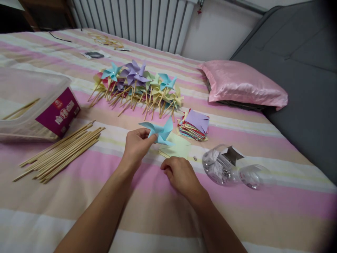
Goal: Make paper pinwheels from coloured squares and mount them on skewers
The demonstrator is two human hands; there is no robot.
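From our head-worn camera, we look forward and down at close range, from above and behind the blue pinwheel (162, 133).

Passage between paper stack (196, 121) and pillow (244, 82); pinwheels (134, 73) block left side.

So my workbench is just a bed with a striped sheet (147, 214), pink, tan and white. Lying on it: a heap of paper pinwheels (137, 75), a loose bunch of wooden sticks (67, 154) right by a clear tub (56, 114) with a purple label, a stack of coloured paper squares (196, 121), some pale green paper (180, 144) just beside that, clear plastic containers (210, 165), a pink pillow (244, 82), and a yellow tangle (105, 40) farther back.
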